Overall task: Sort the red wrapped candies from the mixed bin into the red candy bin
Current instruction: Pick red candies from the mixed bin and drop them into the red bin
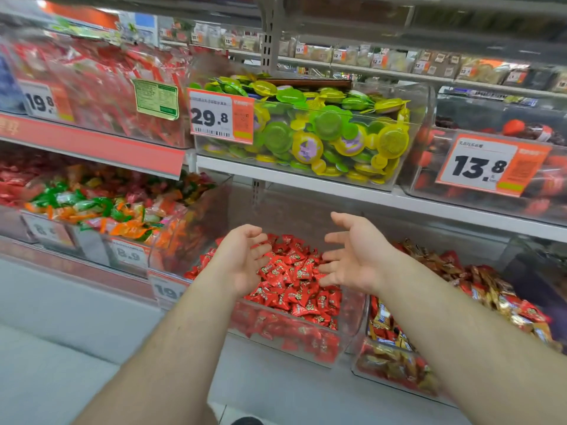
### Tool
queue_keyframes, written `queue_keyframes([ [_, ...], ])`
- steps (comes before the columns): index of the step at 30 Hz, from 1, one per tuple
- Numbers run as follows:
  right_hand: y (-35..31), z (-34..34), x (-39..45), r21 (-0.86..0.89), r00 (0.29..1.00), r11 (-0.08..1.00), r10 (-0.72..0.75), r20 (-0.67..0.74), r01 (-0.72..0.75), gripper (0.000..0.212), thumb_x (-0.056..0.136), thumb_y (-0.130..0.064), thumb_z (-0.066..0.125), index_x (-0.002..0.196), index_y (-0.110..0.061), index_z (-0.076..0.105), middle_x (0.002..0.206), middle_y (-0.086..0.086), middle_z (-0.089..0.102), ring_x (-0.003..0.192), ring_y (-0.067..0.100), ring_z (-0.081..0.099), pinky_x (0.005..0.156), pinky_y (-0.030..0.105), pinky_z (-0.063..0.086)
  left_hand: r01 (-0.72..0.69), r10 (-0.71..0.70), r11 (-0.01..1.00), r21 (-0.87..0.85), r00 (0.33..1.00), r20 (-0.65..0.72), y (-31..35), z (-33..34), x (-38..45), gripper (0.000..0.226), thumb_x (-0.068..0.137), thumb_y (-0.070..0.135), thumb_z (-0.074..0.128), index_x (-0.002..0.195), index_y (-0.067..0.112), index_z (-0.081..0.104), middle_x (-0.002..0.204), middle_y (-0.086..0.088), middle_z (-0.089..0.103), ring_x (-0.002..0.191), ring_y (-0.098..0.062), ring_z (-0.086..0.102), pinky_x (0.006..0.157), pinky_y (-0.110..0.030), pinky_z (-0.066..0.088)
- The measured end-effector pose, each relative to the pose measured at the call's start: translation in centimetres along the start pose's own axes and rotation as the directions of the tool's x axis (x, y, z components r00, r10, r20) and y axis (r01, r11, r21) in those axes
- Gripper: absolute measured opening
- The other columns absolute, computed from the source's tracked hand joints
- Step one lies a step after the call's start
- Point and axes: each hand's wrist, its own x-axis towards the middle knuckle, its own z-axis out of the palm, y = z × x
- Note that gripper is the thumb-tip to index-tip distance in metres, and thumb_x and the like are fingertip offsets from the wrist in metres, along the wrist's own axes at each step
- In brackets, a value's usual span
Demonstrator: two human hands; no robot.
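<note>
Now both arms are stretched out over the red candy bin [310, 338], palms turned inward facing each other. The left hand [242, 259] has loose, slightly bent fingers and holds nothing; the right hand [352, 256] is spread wide, empty too. Two hands, one clear bin below them heaped with red wrapped candies [294, 280], too many to count. The mixed bin [395, 366] sits just beside it on the right.
</note>
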Motion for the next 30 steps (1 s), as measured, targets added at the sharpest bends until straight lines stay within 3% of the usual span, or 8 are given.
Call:
queue_keyframes([
  [5,0.1,-0.4,-0.9,0.01,0.998,0.998,-0.057,0.0,0.057,0.062,0.1,-0.042,0.045,0.148,-0.004,0.033,0.154,0.032,0.024,0.142,0.048,0.027,0.113,0.06,0.028,-0.022,0.024,1.0,-0.019,0.995,0.097,-0.4,1.7,-0.4,0.045,0.098,0.031,0.036,0.138,0.012,0.048,0.142,-0.01,0.053,0.133,-0.027,0.046,0.116,-0.045,0.022],
  [10,-0.1,-2.6,-3.9,0.082,0.977,0.973,-0.212,-0.036,0.214,0.044,0.102,-0.038,0.043,0.123,-0.001,0.054,0.125,0.027,0.059,0.109,0.041,0.062,0.092,0.049,0.051,-0.108,0.123,0.991,-0.076,0.964,0.235,-0.6,5.5,-1.7,0.034,0.1,0.024,0.037,0.126,0.012,0.055,0.125,-0.01,0.066,0.115,-0.026,0.062,0.101,-0.038,0.044],
  [16,-0.7,-8.5,-8.6,0.058,0.918,0.937,-0.323,-0.231,0.344,0.037,0.102,-0.035,0.043,0.107,-0.003,0.061,0.104,0.02,0.069,0.094,0.033,0.068,0.076,0.042,0.055,-0.229,0.193,0.972,0.045,0.899,0.393,-2.9,12.7,-3.9,0.023,0.099,0.015,0.045,0.115,0.013,0.061,0.113,-0.009,0.071,0.105,-0.025,0.069,0.094,-0.037,0.052],
  [21,-1.3,-14.0,-11.7,-0.161,0.849,0.941,-0.337,-0.406,0.296,0.037,0.102,-0.038,0.04,0.096,-0.008,0.061,0.098,0.015,0.068,0.089,0.029,0.066,0.074,0.041,0.052,-0.257,0.11,0.931,0.26,0.874,0.473,-6.5,17.9,-4.0,0.015,0.097,0.013,0.053,0.107,0.017,0.063,0.114,-0.008,0.071,0.104,-0.024,0.067,0.095,-0.041,0.05],
  [24,-1.5,-17.4,-12.9,-0.427,0.801,0.897,-0.34,-0.494,0.117,0.041,0.101,-0.046,0.042,0.096,-0.011,0.063,0.098,0.013,0.069,0.084,0.028,0.066,0.074,0.037,0.049,-0.385,0.124,0.778,0.497,0.869,0.479,-8.7,19.8,-2.8,0.012,0.094,0.019,0.059,0.103,0.024,0.063,0.117,-0.003,0.068,0.099,-0.014,0.064,0.09,-0.039,0.052],
  [26,-1.5,-19.5,-13.2,-0.597,0.769,0.8,-0.346,-0.537,-0.057,0.045,0.099,-0.052,0.042,0.099,-0.012,0.063,0.095,0.012,0.066,0.078,0.027,0.062,0.069,0.034,0.044,-0.481,0.145,0.612,0.628,0.849,0.508,-10.0,20.7,-2.1,0.013,0.091,0.021,0.061,0.102,0.027,0.064,0.112,0.008,0.065,0.086,-0.004,0.06,0.072,-0.023,0.048],
  [28,-1.5,-21.2,-13.0,-0.736,0.75,0.628,-0.355,-0.558,-0.251,0.051,0.098,-0.056,0.038,0.101,-0.01,0.06,0.092,0.01,0.062,0.078,0.027,0.059,0.07,0.034,0.044,-0.547,0.125,0.444,0.71,0.822,0.555,-11.1,21.3,-1.6,0.015,0.09,0.025,0.063,0.104,0.028,0.063,0.113,0.013,0.061,0.077,-0.001,0.056,0.063,-0.017,0.042],
  [30,-1.3,-22.2,-12.6,-0.827,0.765,0.365,-0.342,-0.545,-0.427,0.055,0.1,-0.057,0.027,0.109,-0.012,0.057,0.103,0.013,0.058,0.093,0.03,0.059,0.086,0.037,0.048,-0.587,0.073,0.284,0.758,0.802,0.593,-12.0,21.7,-1.2,0.022,0.085,0.035,0.068,0.105,0.03,0.063,0.115,0.011,0.058,0.087,-0.005,0.058,0.072,-0.022,0.047],
])
